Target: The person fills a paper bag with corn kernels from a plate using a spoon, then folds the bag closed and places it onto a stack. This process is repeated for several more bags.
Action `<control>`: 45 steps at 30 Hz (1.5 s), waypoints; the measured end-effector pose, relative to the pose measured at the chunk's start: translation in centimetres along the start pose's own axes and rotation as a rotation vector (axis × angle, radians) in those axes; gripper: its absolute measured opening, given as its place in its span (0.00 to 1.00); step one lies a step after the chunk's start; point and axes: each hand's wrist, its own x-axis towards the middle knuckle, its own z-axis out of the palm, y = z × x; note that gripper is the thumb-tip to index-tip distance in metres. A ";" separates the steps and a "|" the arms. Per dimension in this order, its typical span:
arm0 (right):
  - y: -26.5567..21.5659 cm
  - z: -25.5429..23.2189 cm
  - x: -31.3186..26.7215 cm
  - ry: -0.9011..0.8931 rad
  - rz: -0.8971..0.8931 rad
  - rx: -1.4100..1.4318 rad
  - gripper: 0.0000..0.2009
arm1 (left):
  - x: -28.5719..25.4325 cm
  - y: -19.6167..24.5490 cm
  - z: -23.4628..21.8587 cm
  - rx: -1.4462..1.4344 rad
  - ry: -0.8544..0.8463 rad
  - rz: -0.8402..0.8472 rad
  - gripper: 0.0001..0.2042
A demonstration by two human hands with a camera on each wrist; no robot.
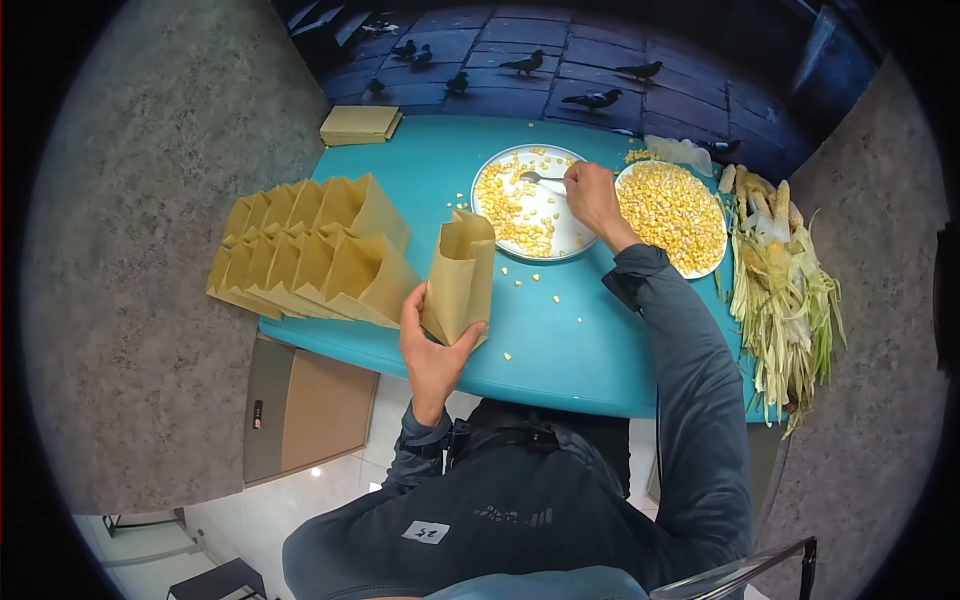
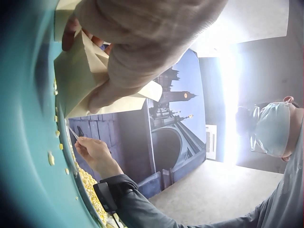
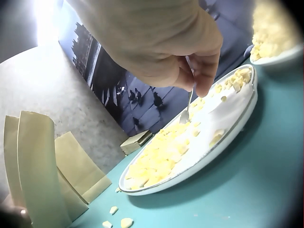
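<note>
The left hand (image 1: 435, 360) grips a boxy, open-topped tan paper bag (image 1: 464, 275) low down, near the front of the turquoise table (image 1: 590, 350); beyond it the right hand (image 1: 592, 200) pinches a slim metal spoon (image 1: 529, 177), its bowl among loose yellow corn kernels (image 1: 497, 205) on a shallow, round white plate (image 1: 572, 236); a low, level scoop through the thicker left-hand drift should gather most. The creased paper looks stiff, the kernels small and smooth; farthest off sits a flat stack of folded tan paper (image 1: 358, 125).

Bags (image 1: 315, 262) left — plates (image 1: 568, 228) right
</note>
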 end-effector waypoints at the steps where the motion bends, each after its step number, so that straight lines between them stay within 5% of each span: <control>1: 0.0 0.1 0.3 0.000 0.003 0.002 0.06 | 0.0 -0.1 -0.1 0.003 -0.002 0.000 0.45; 14: -2.1 -3.1 -3.3 -0.281 -0.016 0.084 0.08 | 0.1 -0.3 -0.3 0.007 -0.002 -0.011 0.45; 17: -2.9 -3.3 -3.9 -0.358 0.081 0.126 0.08 | 0.4 -0.4 0.1 0.007 -0.007 0.001 0.45; 22: -2.7 -2.4 -2.8 -0.489 0.591 0.598 0.06 | 0.8 -0.2 0.8 -0.007 -0.019 0.027 0.45; 26: -3.1 -4.2 -2.0 -0.440 0.650 0.728 0.06 | 1.2 -0.6 0.9 0.032 -0.010 0.056 0.45; 34: -8.7 -13.4 -0.1 -0.340 0.376 0.666 0.06 | 3.1 0.3 2.4 0.186 -0.024 0.106 0.46; 38: -10.7 -14.2 -2.1 -0.240 0.072 0.422 0.06 | 3.8 0.5 3.6 0.167 -0.050 0.110 0.45; 40: -11.6 -14.2 -3.4 -0.064 -0.484 0.165 0.04 | 3.9 0.5 4.0 0.135 -0.063 0.104 0.44; 41: -12.1 -14.2 -4.0 -0.042 -0.580 0.140 0.03 | 3.9 0.4 4.2 0.136 -0.064 0.104 0.44; 45: -11.9 -13.5 -4.8 0.094 -0.563 -0.020 0.04 | 3.8 0.6 4.1 0.122 -0.060 0.069 0.44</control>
